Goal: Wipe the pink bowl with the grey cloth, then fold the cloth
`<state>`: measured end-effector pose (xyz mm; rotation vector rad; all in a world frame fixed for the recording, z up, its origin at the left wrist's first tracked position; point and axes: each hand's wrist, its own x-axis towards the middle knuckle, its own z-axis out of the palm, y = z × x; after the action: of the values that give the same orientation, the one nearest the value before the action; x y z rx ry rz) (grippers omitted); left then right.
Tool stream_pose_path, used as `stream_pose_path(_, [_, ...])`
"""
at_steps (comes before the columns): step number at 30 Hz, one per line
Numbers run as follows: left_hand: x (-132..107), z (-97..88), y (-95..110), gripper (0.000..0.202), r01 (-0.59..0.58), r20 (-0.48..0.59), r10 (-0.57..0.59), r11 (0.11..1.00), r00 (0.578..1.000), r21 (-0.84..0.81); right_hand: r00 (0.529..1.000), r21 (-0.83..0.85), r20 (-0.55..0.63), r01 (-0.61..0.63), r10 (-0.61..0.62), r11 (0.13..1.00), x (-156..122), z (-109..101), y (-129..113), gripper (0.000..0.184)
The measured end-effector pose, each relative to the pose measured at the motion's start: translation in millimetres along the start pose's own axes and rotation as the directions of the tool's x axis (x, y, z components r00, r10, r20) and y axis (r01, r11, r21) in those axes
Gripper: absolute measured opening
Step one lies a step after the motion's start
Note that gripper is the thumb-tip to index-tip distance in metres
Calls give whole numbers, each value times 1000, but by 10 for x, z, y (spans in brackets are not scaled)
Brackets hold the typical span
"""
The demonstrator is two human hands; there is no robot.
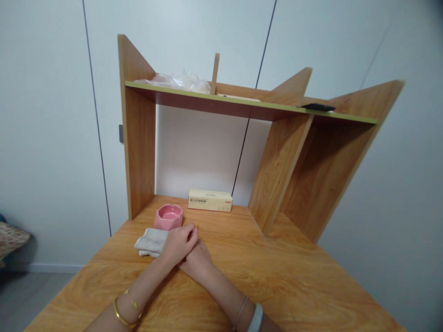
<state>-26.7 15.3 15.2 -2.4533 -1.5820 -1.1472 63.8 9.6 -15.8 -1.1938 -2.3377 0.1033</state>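
Note:
My left hand (178,244), with gold bangles on the wrist, lies across the back of my right hand (198,262) on the wooden desk (277,276). Its fingers rest loosely flat and hold nothing. Most of my right hand is under the left one, so its fingers are hidden. A folded pale cloth (151,242) lies just left of the hands, touching the left one. A pink ashtray-like bowl (168,216) stands right behind the cloth, close to my left fingertips.
A long cream box (210,200) lies at the back of the desk against the white wall. A wooden hutch (138,147) rises around it. Its top shelf holds a crumpled plastic bag (180,81) and a dark flat object (317,107).

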Motion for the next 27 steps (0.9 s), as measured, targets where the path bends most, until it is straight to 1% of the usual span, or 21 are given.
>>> stream_pose_path(3, [-4, -6, 14, 27, -5, -2, 5, 1000, 1000, 11, 1000, -67, -2, 4, -4, 998, -1, -13, -15, 54])
stream_pose_path(6, [-6, -17, 19, 26, -11, 3, 11, 1000, 1000, 1, 999, -126, 34, 19, -15, 992, -6, -76, 4, 50])
stream_pose_path(8, [-3, -23, 23, 26, -9, -3, 9, 1000, 1000, -19, 998, -172, 62, -11, 22, 985, -20, -146, 37, 48])
stream_pose_path(11, [8, -34, 30, 27, 1, -36, -3, 999, 999, -53, 988, -263, 107, -80, 112, 962, -63, -294, 115, 44])
stream_pose_path(14, [26, -46, 28, 29, 22, -80, -29, 996, 996, -81, 973, -336, 144, -122, 179, 934, -115, -456, 211, 32])
stream_pose_path(17, [48, -58, -7, 29, 71, -116, -84, 992, 990, -106, 959, -383, 163, -157, 234, 910, -149, -575, 298, 27])
stream_pose_path(23, [117, -104, -209, 31, 195, -167, -210, 976, 963, -103, 927, -496, 178, -205, 330, 844, -178, -722, 373, 32])
stream_pose_path(25, [142, -134, -312, 33, 265, -181, -280, 959, 943, -105, 903, -529, 186, -241, 388, 814, -202, -788, 398, 34])
stream_pose_path(27, [163, -166, -440, 30, 359, -192, -382, 922, 904, -145, 874, -538, 207, -275, 441, 797, -239, -865, 440, 33])
